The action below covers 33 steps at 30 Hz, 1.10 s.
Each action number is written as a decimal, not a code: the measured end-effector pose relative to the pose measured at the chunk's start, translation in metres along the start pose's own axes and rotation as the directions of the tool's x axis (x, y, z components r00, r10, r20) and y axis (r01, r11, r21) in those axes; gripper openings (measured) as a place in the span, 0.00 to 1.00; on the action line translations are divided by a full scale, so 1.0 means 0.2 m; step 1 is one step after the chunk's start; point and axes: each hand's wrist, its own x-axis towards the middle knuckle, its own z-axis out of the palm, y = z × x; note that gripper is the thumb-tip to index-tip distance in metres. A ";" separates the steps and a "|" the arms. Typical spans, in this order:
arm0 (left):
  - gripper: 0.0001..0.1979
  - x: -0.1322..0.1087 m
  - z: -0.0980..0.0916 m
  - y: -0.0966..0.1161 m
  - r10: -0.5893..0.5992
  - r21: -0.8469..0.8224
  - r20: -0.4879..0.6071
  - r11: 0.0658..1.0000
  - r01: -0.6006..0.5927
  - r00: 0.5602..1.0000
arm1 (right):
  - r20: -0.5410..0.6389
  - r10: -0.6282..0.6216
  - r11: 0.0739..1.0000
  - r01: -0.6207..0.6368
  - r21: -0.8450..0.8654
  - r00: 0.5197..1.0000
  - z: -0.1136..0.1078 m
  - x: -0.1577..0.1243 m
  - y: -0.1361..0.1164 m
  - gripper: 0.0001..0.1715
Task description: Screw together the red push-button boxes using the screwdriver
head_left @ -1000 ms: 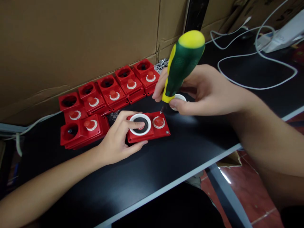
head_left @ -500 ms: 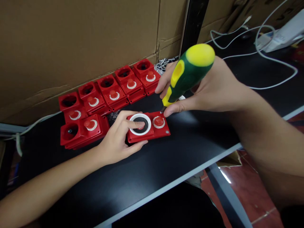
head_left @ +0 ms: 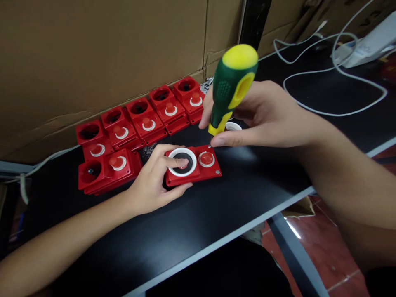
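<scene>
My left hand (head_left: 152,180) is closed around the left end of a red plastic housing (head_left: 201,175) lying on the black table. Its index finger rests inside a white ring (head_left: 194,163) on that housing. To the right of the ring sits a red button (head_left: 206,158) with a white collar. A screw (head_left: 218,172) is seated in the near right corner. My right hand (head_left: 267,117) grips a green and yellow screwdriver (head_left: 229,80), held nearly upright. Its tip is at the far right corner of the housing, mostly hidden by the thumb.
Several similar red housings (head_left: 145,119) stand in a row along a cardboard wall (head_left: 108,45). Another red housing (head_left: 108,175) is left of my left hand. Loose screws (head_left: 206,86) lie behind my right hand, with a white ring (head_left: 233,126) beneath it. A white cable (head_left: 334,113) loops at right.
The screwdriver handle has turned and swung left to a more upright position, and my right hand has shifted with it. My left hand and the housing look unmoved.
</scene>
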 end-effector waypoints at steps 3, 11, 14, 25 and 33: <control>0.29 0.00 0.00 0.00 0.003 -0.009 -0.004 1.000 -0.003 1.000 | -0.047 0.005 0.999 -0.007 -0.037 0.999 -0.01 0.01 0.01 0.20; 0.29 0.00 0.00 0.01 0.002 0.005 0.009 1.000 -0.002 1.000 | -0.081 0.113 0.991 -0.107 0.076 0.990 0.00 -0.01 0.00 0.28; 0.29 0.00 0.00 0.00 0.002 0.005 0.004 1.000 -0.002 1.000 | -0.077 0.131 0.988 -0.124 0.093 0.988 0.01 -0.02 0.00 0.24; 0.28 0.00 0.00 0.00 0.012 -0.012 -0.001 1.000 -0.012 1.000 | 0.014 0.089 0.972 -0.090 0.215 0.996 0.02 -0.01 -0.07 0.15; 0.28 0.00 0.00 0.00 0.014 -0.011 0.004 1.000 -0.014 1.000 | 0.002 0.020 0.999 -0.020 0.041 1.000 -0.01 0.01 0.00 0.17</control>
